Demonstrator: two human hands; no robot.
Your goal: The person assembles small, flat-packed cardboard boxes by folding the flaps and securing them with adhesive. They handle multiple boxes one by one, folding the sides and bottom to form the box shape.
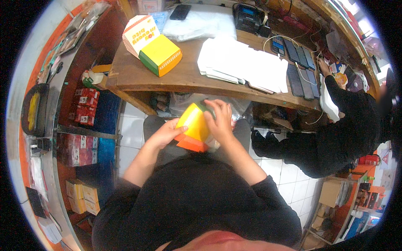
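Above my lap I hold a small yellow paperboard box (194, 122), tilted, with an orange flap at its near end and a green edge at its far end. My left hand (171, 130) grips its left side, thumb on the yellow face. Against the right side lies my right hand (219, 119), its fingers bent around the far right edge. On the wooden table (167, 83) ahead sit a yellow, green and orange box (161, 54) and a stack of flat, white-faced cartons (234, 58) fanned out in piles.
Several phones (299, 79) with white cables lie at the table's right. A black phone (180, 12) rests on plastic-wrapped material (205, 25) at the back. To the right, a person in black (347, 125) reaches over the table. Shelves with red boxes (86, 104) stand left.
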